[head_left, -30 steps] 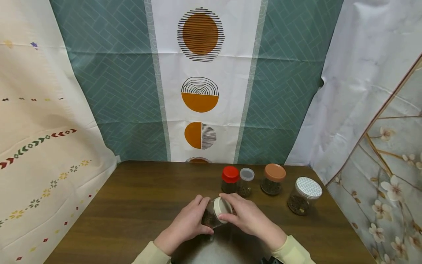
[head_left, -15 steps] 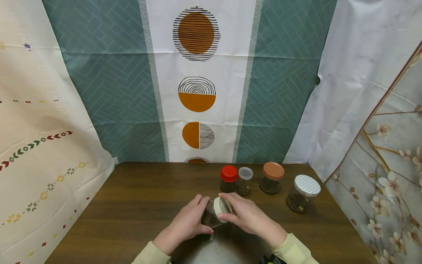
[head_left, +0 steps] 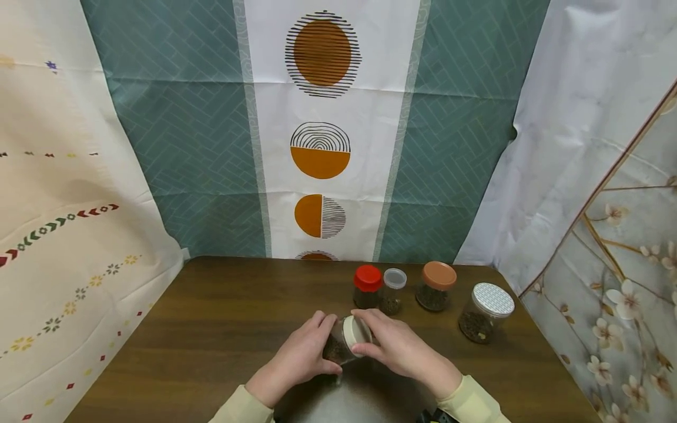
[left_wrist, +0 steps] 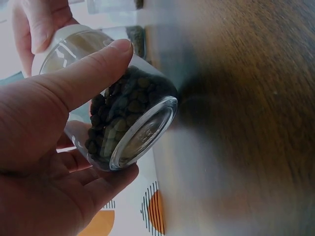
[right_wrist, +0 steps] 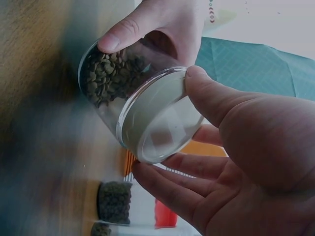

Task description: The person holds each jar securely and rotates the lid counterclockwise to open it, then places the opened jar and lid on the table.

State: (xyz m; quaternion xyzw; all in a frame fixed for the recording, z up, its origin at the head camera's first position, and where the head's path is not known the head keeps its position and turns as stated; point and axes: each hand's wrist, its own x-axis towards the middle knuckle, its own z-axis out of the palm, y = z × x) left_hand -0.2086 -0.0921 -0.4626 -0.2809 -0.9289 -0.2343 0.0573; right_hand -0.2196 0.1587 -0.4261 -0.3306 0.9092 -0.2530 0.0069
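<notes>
A clear jar (head_left: 335, 348) with a white lid (head_left: 355, 333) is held tilted over the near middle of the table, its lid end toward the right. Dark, flat, roundish pieces (left_wrist: 130, 101) fill part of it, seen through the wall in the left wrist view. My left hand (head_left: 300, 356) grips the jar's body, thumb on the near side and fingers round the far side. My right hand (head_left: 398, 345) holds the rim of the lid between thumb and fingers, as the right wrist view also shows. The lid sits on the jar.
Beyond my right hand stand a red-lidded jar (head_left: 367, 286), a small jar with a translucent lid (head_left: 392, 289), an orange-lidded jar (head_left: 436, 285) and a larger jar with a patterned white lid (head_left: 484, 311). Patterned cloths hang behind the brown table (head_left: 233, 311) and at both sides.
The head view shifts slightly to one side and back. Both hands and the jar keep practically the same pose.
</notes>
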